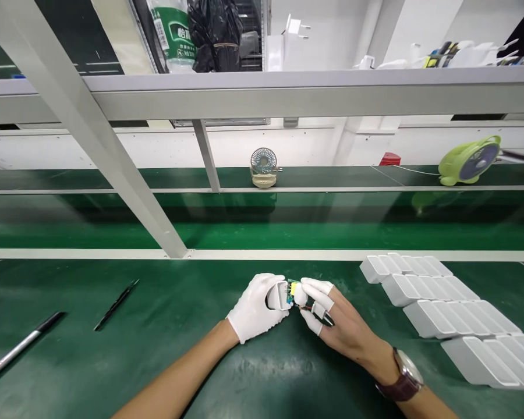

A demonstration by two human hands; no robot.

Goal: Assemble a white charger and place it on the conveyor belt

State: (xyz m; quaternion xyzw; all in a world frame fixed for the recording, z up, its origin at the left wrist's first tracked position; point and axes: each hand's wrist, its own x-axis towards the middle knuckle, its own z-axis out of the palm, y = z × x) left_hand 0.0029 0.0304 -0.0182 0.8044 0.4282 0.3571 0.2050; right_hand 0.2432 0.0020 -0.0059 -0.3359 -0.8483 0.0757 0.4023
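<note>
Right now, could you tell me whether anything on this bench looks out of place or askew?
Mostly the green fan on the far ledge: it lies tipped on its side, while the small fan stands upright. The white shells at the right sit in orderly rows. Nothing looks spilled or broken.

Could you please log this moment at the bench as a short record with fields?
left hand: gloved, holds a white housing
right hand: finger cots on the fingertips, pinches a small circuit board at the housing's open end
right of hands: rows of white housings
left of hands: tweezers, pen
surface: green mat
behind: two small fans
</note>
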